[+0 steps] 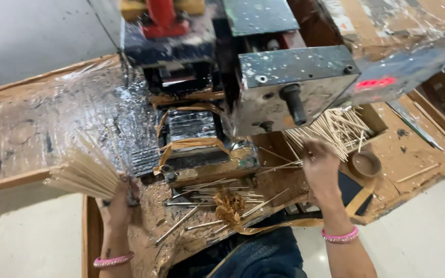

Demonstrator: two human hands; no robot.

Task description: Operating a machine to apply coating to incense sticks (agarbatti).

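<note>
Left hand (119, 198) fingers clenched around fanned stick bundle (86, 172). Right hand (321, 167) fingers curled into stick pile (333, 131), touching; grip unclear.

Worn workshop corner, seen from above

You look down on a scuffed wooden tabletop (21, 128), partly wrapped in shiny plastic film (104, 103), with a paint-flecked metal machine (289, 82) standing on it. Pale glossy floor (428, 231) shows below right, a flat grey surface (26, 36) at upper left. Light is soft and even.
</note>
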